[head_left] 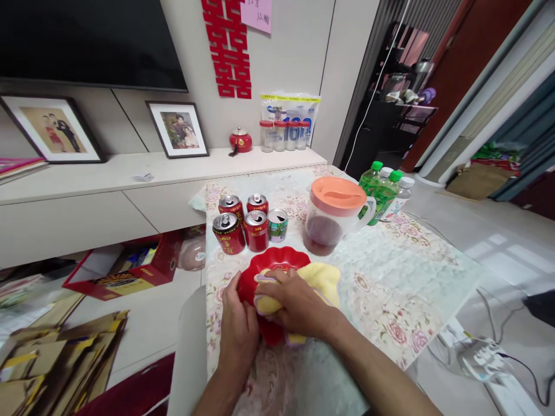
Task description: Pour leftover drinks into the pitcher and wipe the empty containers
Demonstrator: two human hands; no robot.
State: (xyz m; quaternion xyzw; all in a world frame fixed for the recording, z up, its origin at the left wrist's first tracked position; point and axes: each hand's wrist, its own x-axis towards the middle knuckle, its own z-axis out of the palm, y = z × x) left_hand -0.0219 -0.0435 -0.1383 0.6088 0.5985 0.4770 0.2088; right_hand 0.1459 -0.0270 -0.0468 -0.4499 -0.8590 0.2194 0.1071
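Head view shows a glossy red scalloped dish gripped at its rim by the left hand while the right hand clamps a yellow cloth into it.

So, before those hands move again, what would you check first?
1. Grip: the left hand holds the plate by its rim: ok.
2. Cover: the right hand presses the cloth into the plate: ok.
3. The cans stand upright behind the plate: ok. Whether the nearest one touches the rim: cannot tell.
4. The pitcher is upright with its lid on, apart from the plate: ok.
5. Plate surface under the cloth: cannot tell, it is hidden.
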